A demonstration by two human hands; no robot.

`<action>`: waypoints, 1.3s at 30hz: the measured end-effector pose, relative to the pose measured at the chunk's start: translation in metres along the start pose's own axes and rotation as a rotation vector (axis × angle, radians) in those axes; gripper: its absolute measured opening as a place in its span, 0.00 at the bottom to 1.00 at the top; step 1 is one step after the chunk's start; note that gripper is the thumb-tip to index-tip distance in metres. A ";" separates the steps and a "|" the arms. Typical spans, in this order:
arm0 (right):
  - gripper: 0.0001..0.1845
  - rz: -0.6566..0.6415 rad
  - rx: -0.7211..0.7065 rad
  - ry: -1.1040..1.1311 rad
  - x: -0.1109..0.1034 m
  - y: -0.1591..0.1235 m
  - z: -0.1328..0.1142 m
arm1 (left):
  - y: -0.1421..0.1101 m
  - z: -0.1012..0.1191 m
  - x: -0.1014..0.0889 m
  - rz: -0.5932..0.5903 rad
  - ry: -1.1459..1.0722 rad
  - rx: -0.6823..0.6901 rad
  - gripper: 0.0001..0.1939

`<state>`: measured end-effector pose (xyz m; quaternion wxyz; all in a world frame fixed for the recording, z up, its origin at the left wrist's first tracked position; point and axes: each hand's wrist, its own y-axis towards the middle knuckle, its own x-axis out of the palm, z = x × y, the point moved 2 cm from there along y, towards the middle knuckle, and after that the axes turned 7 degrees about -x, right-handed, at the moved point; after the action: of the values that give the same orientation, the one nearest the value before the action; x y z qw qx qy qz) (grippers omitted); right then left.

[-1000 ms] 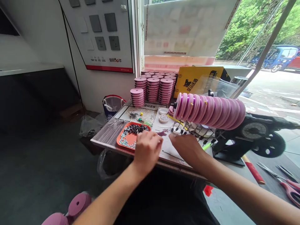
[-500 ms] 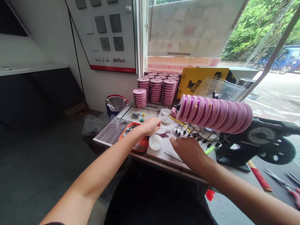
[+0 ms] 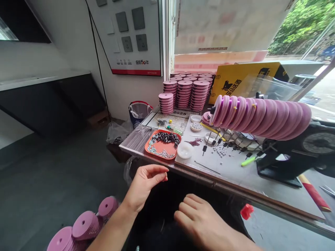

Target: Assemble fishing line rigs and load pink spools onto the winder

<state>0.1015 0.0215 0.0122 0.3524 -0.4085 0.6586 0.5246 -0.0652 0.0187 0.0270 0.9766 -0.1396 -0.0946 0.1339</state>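
My left hand (image 3: 146, 183) hovers over my dark lap, just in front of the table edge. Its thumb and forefinger are pinched together; anything between them is too small to make out. To its right, my right hand (image 3: 195, 214) is curled with its back up, and whatever its fingers hold is hidden. Closest to the left hand on the table is an orange tray (image 3: 148, 148) with black, grey-blue and silvery small pieces. Beside that tray sits a round white dish (image 3: 185, 150). A thin dark rod (image 3: 207, 167) lies on the white board (image 3: 235, 174).
At right, a black machine (image 3: 277, 157) carries a row of pink spools (image 3: 261, 116). Pink spools (image 3: 184, 94) are stacked at the back by a yellow box (image 3: 243, 78). White beads (image 3: 219, 150) lie loose on the board. More pink spools (image 3: 85, 225) stand low at left.
Both hands have drawn back from the table toward my lap, uncovering the orange tray and loose beads. The view has tilted down and turned left, bringing the lower spools into sight.
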 end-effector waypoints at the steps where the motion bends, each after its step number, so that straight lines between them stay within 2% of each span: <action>1: 0.11 0.044 0.066 0.101 0.004 0.000 0.000 | -0.003 -0.005 -0.001 0.003 -0.008 -0.016 0.07; 5: 0.10 0.236 0.411 0.576 0.007 -0.008 0.003 | -0.012 -0.018 -0.001 -0.025 -0.021 -0.067 0.06; 7: 0.11 0.305 0.546 0.734 0.006 -0.013 0.005 | -0.015 -0.021 0.001 -0.036 0.010 -0.074 0.07; 12: 0.15 0.365 0.698 0.889 0.005 -0.017 0.007 | -0.018 -0.023 0.009 -0.056 0.115 -0.052 0.08; 17: 0.14 0.412 0.731 0.868 0.005 -0.018 0.008 | -0.026 -0.022 0.015 -0.064 0.219 -0.004 0.07; 21: 0.13 0.414 0.699 0.847 0.001 -0.018 0.008 | -0.030 -0.022 0.020 -0.080 0.336 0.076 0.06; 25: 0.13 0.474 0.699 0.806 -0.003 -0.018 0.008 | -0.033 -0.024 0.025 -0.059 0.453 0.168 0.06; 31: 0.12 0.520 0.737 0.680 -0.008 -0.020 0.010 | -0.032 -0.032 0.030 -0.022 0.393 0.143 0.05; 35: 0.11 0.516 0.674 0.613 -0.015 -0.018 0.010 | -0.031 -0.036 0.031 -0.030 0.372 0.131 0.04; 39: 0.09 0.490 0.632 0.514 -0.020 -0.016 0.009 | -0.031 -0.037 0.030 -0.034 0.401 0.177 0.04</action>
<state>0.1249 0.0317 0.0213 0.1509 -0.2304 0.9287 0.2483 -0.0213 -0.0100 0.0060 0.9864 -0.0756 0.1111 0.0946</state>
